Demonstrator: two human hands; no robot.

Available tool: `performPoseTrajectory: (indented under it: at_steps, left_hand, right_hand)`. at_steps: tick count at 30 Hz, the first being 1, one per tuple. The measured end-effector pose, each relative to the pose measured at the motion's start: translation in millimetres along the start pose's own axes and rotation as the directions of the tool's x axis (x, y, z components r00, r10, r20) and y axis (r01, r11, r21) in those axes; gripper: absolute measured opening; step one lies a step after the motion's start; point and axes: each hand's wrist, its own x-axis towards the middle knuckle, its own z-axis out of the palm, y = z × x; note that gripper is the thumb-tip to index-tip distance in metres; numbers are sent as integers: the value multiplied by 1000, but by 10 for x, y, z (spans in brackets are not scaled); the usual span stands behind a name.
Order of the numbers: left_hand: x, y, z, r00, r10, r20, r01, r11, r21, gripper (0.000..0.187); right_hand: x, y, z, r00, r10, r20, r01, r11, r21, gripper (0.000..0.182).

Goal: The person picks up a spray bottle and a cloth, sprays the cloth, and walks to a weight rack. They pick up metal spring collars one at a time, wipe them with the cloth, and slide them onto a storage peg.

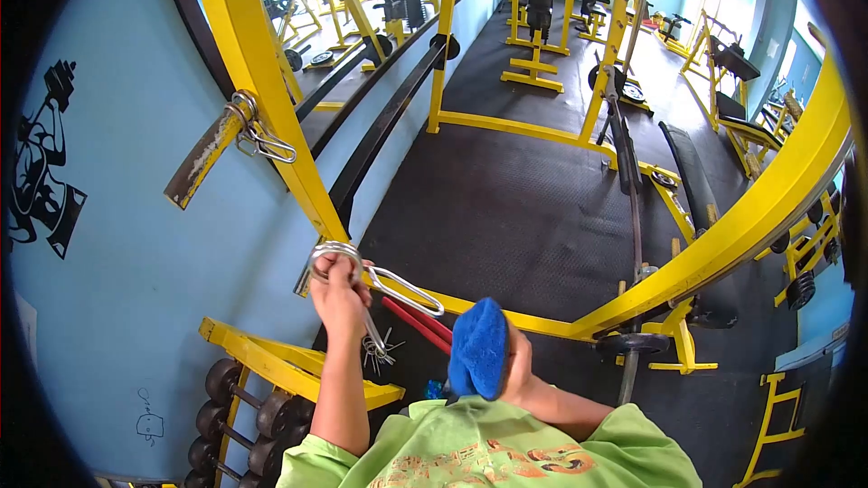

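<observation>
My left hand (pixel 338 307) is closed on a chrome spring collar (pixel 407 293). Its coiled rings circle my fingertips, and its looped handles point right and down. It is beside the lower end of a yellow rack upright (pixel 312 194), near a short peg. In my right hand (pixel 518 363), held in front of my chest, is a folded blue cloth (pixel 479 348) that hides part of the fingers. A second spring collar (pixel 262 137) hangs around the worn upper peg (pixel 203 158) of the rack.
A dumbbell rack (pixel 262 357) with several black dumbbells (pixel 226 381) stands at lower left by the blue wall. Yellow frame bars (pixel 515 131) cross the black floor ahead. At right, a curved yellow beam (pixel 750 235) arches past a barbell (pixel 633 217) and a bench (pixel 689 172).
</observation>
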Motion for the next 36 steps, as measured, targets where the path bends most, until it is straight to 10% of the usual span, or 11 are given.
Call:
performPoseTrajectory:
  at_steps: [1,2,4,6,12,14,20,26,33,36]
  left_hand:
    - [-82,-56,45,997,-19,76,16,999,41,9]
    - [-168,-120,95,987,-40,153,28,996,82,10]
    - [-293,-378,217,969,76,234,-88,995,41,8]
    - [-292,-399,211,974,101,202,-128,984,126,8]
    - [-247,-278,168,994,-110,0,110,993,-43,8]
    - [-155,-236,113,989,-148,-12,146,985,-91,7]
    - [-49,-129,13,986,-164,42,168,976,-137,17]
    - [-103,-182,148,961,-231,151,218,971,94,9]
    - [-351,-351,279,881,-342,326,267,930,252,16]
    - [-429,-681,291,927,-51,371,-50,964,259,14]
  right_hand:
    - [-4,-202,301,960,-258,112,275,781,-560,31]
    - [132,-251,356,958,-264,108,279,780,-561,31]
    - [318,-292,429,728,-339,596,543,-246,-803,43]
    - [326,-269,411,782,-317,537,494,-212,-844,52]
    - [316,-114,-181,502,-446,741,712,-273,-647,45]
    - [317,78,-560,713,-516,475,521,-63,-851,30]
    - [228,-93,-605,821,-570,-4,305,445,-842,24]
    - [194,-337,-150,835,-525,166,389,350,-852,25]
    - [370,-420,380,660,-468,587,528,-266,-806,35]
    - [564,-136,281,812,-298,501,403,-334,-852,49]
